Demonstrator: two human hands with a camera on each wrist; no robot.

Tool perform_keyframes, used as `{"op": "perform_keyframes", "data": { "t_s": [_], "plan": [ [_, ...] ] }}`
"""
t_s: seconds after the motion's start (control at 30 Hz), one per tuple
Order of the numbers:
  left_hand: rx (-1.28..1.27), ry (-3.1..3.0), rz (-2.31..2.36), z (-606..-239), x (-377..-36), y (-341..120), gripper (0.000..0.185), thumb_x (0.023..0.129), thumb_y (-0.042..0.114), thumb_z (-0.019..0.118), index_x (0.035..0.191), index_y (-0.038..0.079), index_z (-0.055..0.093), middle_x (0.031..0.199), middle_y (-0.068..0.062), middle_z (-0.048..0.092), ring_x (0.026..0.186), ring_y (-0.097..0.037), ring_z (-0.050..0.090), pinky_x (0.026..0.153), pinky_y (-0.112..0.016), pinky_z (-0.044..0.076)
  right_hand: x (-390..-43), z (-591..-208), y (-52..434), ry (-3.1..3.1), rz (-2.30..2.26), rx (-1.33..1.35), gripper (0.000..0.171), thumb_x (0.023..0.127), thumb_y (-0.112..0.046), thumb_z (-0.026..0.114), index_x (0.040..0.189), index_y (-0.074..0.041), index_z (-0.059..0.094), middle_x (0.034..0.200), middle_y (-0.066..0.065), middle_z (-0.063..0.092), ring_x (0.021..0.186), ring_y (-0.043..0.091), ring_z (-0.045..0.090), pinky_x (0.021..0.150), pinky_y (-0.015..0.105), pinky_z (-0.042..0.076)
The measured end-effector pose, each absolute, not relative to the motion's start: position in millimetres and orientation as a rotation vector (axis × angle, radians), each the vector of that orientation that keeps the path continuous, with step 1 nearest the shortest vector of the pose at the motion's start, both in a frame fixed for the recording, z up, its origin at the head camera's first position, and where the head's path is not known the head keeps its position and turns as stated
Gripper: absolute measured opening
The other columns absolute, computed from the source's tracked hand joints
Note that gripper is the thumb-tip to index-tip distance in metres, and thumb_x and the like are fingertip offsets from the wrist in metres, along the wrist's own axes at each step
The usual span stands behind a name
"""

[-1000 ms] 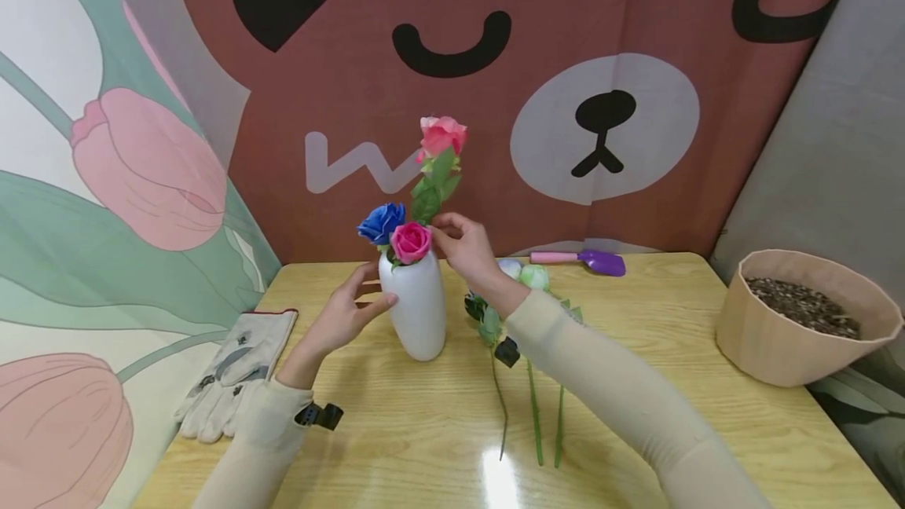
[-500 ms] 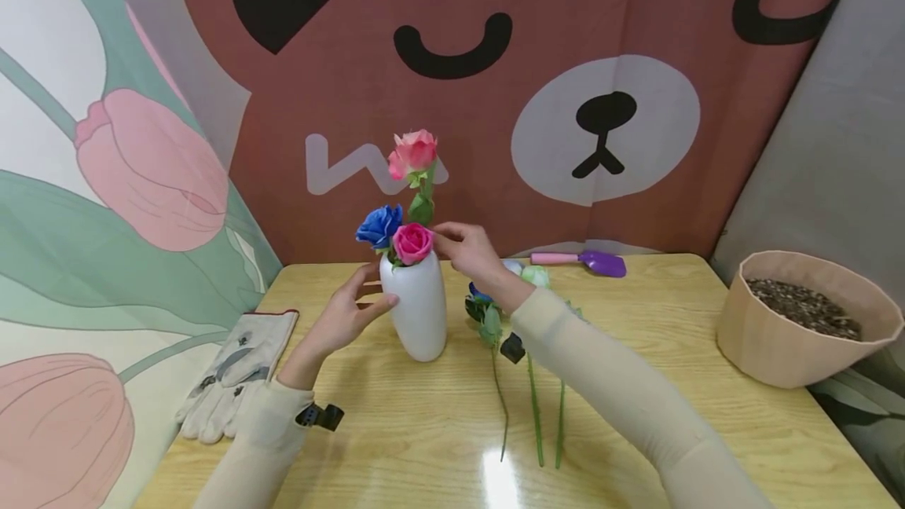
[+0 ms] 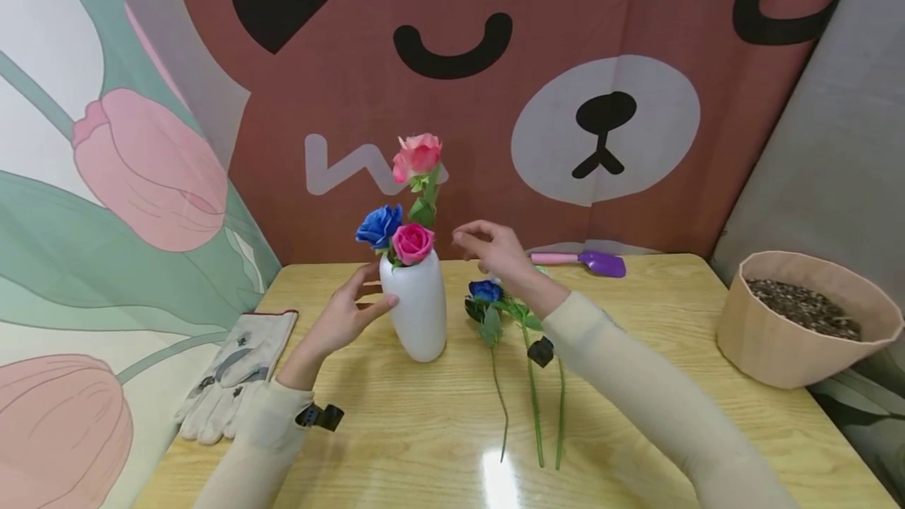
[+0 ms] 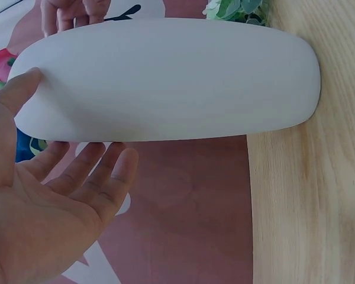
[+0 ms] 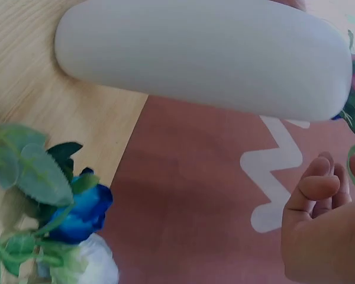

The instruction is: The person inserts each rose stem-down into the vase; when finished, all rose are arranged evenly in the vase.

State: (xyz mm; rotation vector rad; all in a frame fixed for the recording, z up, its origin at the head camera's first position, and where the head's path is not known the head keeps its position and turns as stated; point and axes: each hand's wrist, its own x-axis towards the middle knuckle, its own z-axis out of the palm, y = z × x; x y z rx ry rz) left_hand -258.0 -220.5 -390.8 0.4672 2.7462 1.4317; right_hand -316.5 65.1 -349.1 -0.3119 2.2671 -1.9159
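A white vase (image 3: 415,313) stands upright on the table. My left hand (image 3: 346,314) grips its upper left side, thumb across the front and fingers round the back, as the left wrist view (image 4: 65,195) also shows. In the vase are a blue rose (image 3: 379,226), a magenta rose (image 3: 413,243) and a taller coral-pink rose (image 3: 417,157) with green leaves. My right hand (image 3: 498,254) is in the air to the right of the vase mouth, fingers loosely bent, nothing between them. Below it lie a dark blue rose (image 5: 86,213) and a whitish-green flower (image 5: 92,263), partly hidden by the arm in the head view.
Several long green stems (image 3: 535,415) lie on the table (image 3: 396,446), pointing toward me. Work gloves (image 3: 236,371) lie at the left edge. A small purple shovel (image 3: 602,262) is at the back edge. A tan pot (image 3: 778,340) of dark soil stands at the right.
The coral-pink rose has swung left and now stands in the vase. My right hand has let go of it and drawn away to the right. My left hand stays on the vase.
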Motion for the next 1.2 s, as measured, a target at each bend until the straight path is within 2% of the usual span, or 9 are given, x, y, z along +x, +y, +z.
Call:
{"op": "perform_keyframes", "data": {
  "t_s": [0.2, 0.53, 0.83, 1.07, 1.2],
  "plan": [
    [0.458, 2.759, 1.419, -391, -259, -221, 0.074, 0.094, 0.050, 0.065, 0.154, 0.022, 0.033, 0.154, -0.007, 0.043, 0.132, -0.037, 0.053, 0.096, -0.052, 0.056, -311, -352, 85, 2.244, -1.913, -0.329, 0.030, 0.098, -0.039, 0.064, 0.115, -0.015, 0.067, 0.113, 0.009, 0.070, 0.104, 0.036, 0.059, 0.055, 0.023, 0.043],
    [0.468, 2.757, 1.414, -390, -260, -222, 0.074, 0.094, 0.051, 0.065, 0.154, 0.022, 0.033, 0.154, -0.008, 0.043, 0.133, -0.037, 0.053, 0.097, -0.053, 0.055, -302, -361, 115, 2.308, -1.829, -0.366, 0.029, 0.100, -0.037, 0.061, 0.115, -0.014, 0.067, 0.112, 0.009, 0.069, 0.084, 0.019, 0.061, 0.057, 0.026, 0.043],
    [0.473, 2.755, 1.426, -392, -260, -222, 0.073, 0.094, 0.050, 0.066, 0.154, 0.024, 0.034, 0.154, -0.006, 0.043, 0.133, -0.036, 0.053, 0.097, -0.053, 0.055, -298, -376, 146, 2.333, -1.747, -0.341, 0.033, 0.102, -0.038, 0.057, 0.119, -0.011, 0.063, 0.114, 0.011, 0.065, 0.086, 0.019, 0.060, 0.057, 0.025, 0.043],
    [0.483, 2.752, 1.411, -391, -260, -222, 0.072, 0.095, 0.047, 0.065, 0.154, 0.020, 0.034, 0.152, -0.012, 0.044, 0.132, -0.040, 0.053, 0.097, -0.053, 0.055, -295, -397, 170, 2.393, -1.667, -0.325, 0.032, 0.102, -0.036, 0.057, 0.114, -0.006, 0.064, 0.101, 0.001, 0.070, 0.083, 0.020, 0.061, 0.057, 0.028, 0.044],
    [0.471, 2.749, 1.420, -392, -260, -221, 0.073, 0.094, 0.048, 0.065, 0.154, 0.022, 0.034, 0.153, -0.010, 0.044, 0.132, -0.039, 0.053, 0.097, -0.053, 0.055, -289, -408, 183, 2.397, -1.627, -0.299, 0.034, 0.102, -0.035, 0.058, 0.116, -0.005, 0.064, 0.103, 0.005, 0.070, 0.082, 0.020, 0.061, 0.058, 0.029, 0.046]
  ]
}}
